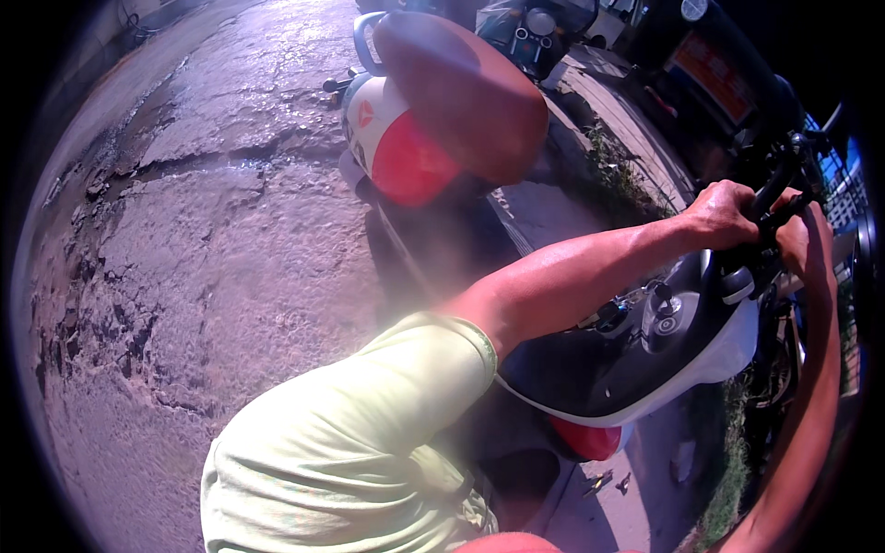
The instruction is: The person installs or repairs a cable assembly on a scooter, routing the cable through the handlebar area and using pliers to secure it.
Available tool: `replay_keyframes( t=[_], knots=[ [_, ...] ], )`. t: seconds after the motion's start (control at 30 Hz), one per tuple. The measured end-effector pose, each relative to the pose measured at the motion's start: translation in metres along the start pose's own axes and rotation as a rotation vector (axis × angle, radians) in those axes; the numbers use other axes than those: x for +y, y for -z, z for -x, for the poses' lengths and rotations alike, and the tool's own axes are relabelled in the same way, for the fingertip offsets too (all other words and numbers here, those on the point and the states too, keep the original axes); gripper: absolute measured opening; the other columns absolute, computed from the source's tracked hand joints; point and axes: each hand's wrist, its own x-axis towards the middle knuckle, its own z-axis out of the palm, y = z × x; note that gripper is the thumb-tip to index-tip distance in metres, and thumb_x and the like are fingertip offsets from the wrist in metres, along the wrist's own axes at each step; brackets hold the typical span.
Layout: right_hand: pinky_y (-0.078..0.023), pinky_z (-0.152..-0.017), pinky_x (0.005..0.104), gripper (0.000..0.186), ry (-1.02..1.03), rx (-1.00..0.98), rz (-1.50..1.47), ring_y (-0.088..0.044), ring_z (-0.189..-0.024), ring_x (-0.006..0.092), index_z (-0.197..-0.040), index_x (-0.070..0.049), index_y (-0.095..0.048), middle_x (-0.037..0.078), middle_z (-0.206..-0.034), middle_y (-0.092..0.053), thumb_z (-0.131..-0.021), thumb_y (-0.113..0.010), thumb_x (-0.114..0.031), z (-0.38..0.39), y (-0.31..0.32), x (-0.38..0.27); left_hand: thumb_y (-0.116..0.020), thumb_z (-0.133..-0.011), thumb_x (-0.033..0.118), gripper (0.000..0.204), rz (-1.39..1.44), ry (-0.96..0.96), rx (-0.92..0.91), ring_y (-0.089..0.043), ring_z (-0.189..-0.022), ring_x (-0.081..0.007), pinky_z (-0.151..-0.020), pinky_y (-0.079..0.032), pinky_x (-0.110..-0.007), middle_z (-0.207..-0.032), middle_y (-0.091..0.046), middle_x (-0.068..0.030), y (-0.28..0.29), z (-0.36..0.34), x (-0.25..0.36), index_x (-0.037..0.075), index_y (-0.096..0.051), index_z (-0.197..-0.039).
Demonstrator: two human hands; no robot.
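Both my hands are at the black handlebar (pixel 779 189) of a white and red electric scooter. My left hand (pixel 724 217), at the end of a pale green sleeve, has its fingers closed round the bar. Just beyond it, my right hand (pixel 804 241) is also closed on the bar, its fingers partly hidden behind it. Below my left forearm lies the black inner front panel (pixel 572 373), with a round lock (pixel 666 324) and a white lower edge. The scooter's brown seat (pixel 479 101) and red side panel (pixel 410 161) are at the upper middle.
A few small tools (pixel 599 482) lie on the pavement below the front panel. Another parked scooter (pixel 535 32) stands at the top. Cracked, partly wet concrete (pixel 203 249) stretches along the left. Grass (pixel 728 461) borders the pavement at lower right.
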Motion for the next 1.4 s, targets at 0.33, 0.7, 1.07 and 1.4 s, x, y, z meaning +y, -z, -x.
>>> replay_keyframes(
  t=[0.33,0.7,1.07,1.4],
  knots=[
    [-0.058,-0.094,0.0439,0.036,0.163,-0.035,-0.322,-0.073,-0.099,0.0344,-0.119,-0.008,-0.072,0.017,-0.107,-0.075,-0.083,-0.067,-0.009,0.009,-0.006,-0.015,-0.082,-0.078,0.015,0.038,-0.057,0.048,-0.094,-0.071,-0.088,-0.0148,-0.082,-0.057,-0.031,-0.096,-0.075,-0.0082,0.017,0.000,0.008,0.000,-0.073,-0.112],
    [-0.060,-0.092,0.0425,0.043,0.106,-0.033,-0.299,-0.074,-0.092,0.0291,-0.114,-0.009,-0.077,0.015,-0.104,-0.076,-0.086,-0.074,-0.040,0.030,0.005,-0.013,-0.075,-0.085,0.010,0.048,-0.027,0.102,-0.164,-0.066,-0.100,-0.0131,-0.089,-0.053,-0.028,-0.112,-0.072,-0.0051,0.005,0.011,0.025,0.000,-0.065,-0.131],
    [-0.055,-0.089,0.0435,0.032,0.137,0.243,-0.242,-0.073,-0.089,0.0324,-0.093,-0.010,-0.079,0.012,-0.085,-0.076,-0.077,-0.069,-0.036,0.030,-0.014,-0.019,-0.083,-0.078,0.027,0.057,-0.196,0.041,0.043,-0.071,-0.102,-0.0187,-0.089,-0.056,-0.032,-0.109,-0.074,-0.0135,0.009,0.017,0.004,0.000,-0.065,-0.125],
    [-0.054,-0.084,0.0416,0.033,0.151,0.299,-0.296,-0.071,-0.088,0.0312,-0.100,-0.007,-0.075,0.014,-0.095,-0.075,-0.083,-0.064,-0.033,0.021,-0.021,-0.014,-0.078,-0.079,0.010,0.047,-0.232,-0.058,-0.116,-0.069,-0.102,-0.0161,-0.093,-0.054,-0.031,-0.109,-0.073,-0.0084,0.006,0.001,0.034,0.001,-0.066,-0.124]
  ],
)
